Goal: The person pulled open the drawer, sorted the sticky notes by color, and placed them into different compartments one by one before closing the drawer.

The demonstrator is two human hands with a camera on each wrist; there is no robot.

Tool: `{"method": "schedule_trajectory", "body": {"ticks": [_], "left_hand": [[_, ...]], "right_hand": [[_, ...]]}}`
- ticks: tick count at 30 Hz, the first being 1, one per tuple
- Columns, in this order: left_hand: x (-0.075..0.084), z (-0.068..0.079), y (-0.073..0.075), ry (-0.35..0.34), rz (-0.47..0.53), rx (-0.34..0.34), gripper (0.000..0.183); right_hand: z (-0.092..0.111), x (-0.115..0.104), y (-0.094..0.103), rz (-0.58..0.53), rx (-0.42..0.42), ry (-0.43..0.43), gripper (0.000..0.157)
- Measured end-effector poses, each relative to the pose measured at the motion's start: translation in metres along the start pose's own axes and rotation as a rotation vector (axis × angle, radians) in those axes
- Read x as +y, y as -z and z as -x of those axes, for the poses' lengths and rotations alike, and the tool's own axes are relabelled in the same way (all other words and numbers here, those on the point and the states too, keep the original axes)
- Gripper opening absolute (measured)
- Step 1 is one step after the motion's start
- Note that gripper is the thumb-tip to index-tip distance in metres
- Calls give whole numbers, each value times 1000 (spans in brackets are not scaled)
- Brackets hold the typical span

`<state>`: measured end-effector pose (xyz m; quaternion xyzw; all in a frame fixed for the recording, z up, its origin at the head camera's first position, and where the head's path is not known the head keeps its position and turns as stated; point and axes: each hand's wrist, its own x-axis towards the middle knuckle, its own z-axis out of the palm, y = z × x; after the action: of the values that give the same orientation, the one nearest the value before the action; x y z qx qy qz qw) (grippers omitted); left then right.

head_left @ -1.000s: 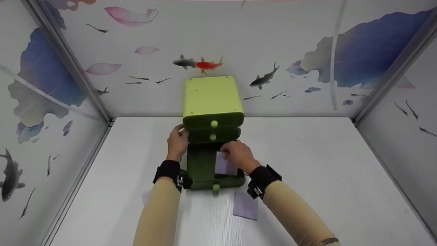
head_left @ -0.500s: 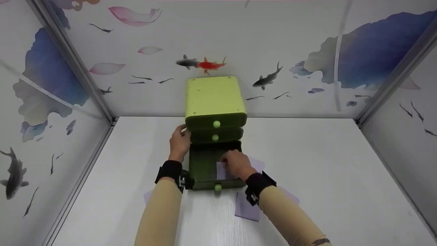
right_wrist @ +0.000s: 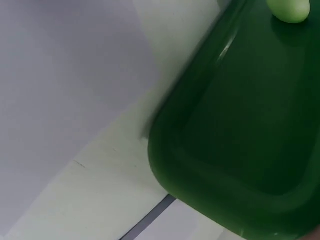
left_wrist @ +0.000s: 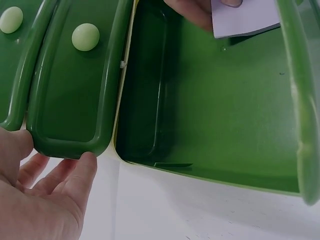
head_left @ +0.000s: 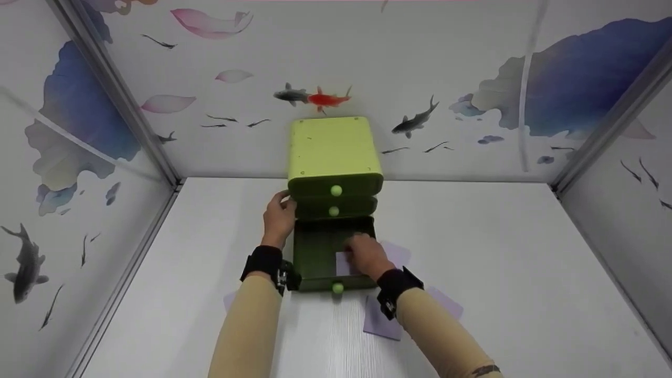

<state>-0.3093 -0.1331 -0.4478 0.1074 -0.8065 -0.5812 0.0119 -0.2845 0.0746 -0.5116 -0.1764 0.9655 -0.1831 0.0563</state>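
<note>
My right hand (head_left: 367, 254) is inside the pulled-out bottom drawer (head_left: 315, 247) of a small green cabinet (head_left: 334, 147), pinching a flat lilac square (head_left: 343, 263). In the left wrist view, the square (left_wrist: 245, 17) is close over the drawer floor, casting a dark shadow. My left hand (head_left: 278, 218) stays at the cabinet's left side. Its fingertips touch the lower corner of the middle drawer front (left_wrist: 72, 105) in the left wrist view. In the right wrist view the bottom drawer's front (right_wrist: 240, 135) fills the right side, and most of that hand is out of view.
On the white table, lilac squares (head_left: 380, 320) lie around the drawer: another (head_left: 396, 253) at its right side, one (head_left: 446, 302) partly under the right forearm, one (head_left: 229, 299) beside the left forearm. The cabinet stands against the patterned back wall (head_left: 446, 52).
My right hand has moved down and nearer with the lilac square, lower into the drawer. More of the square on the drawer's right shows now. The left hand keeps its place; the view shifts slightly.
</note>
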Motion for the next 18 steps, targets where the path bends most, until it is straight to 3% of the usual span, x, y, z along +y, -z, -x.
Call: {"method": "schedule_trajectory", "body": {"ticks": [8,18], "left_hand": [[-1,1,-1,-22,13,0,44],[-2,0,0,-7,30,-1,43]], "right_hand": [[-3,3,-2,16,-11,-20,12],[-1,-2,-3,18,39,-30,17]]}}
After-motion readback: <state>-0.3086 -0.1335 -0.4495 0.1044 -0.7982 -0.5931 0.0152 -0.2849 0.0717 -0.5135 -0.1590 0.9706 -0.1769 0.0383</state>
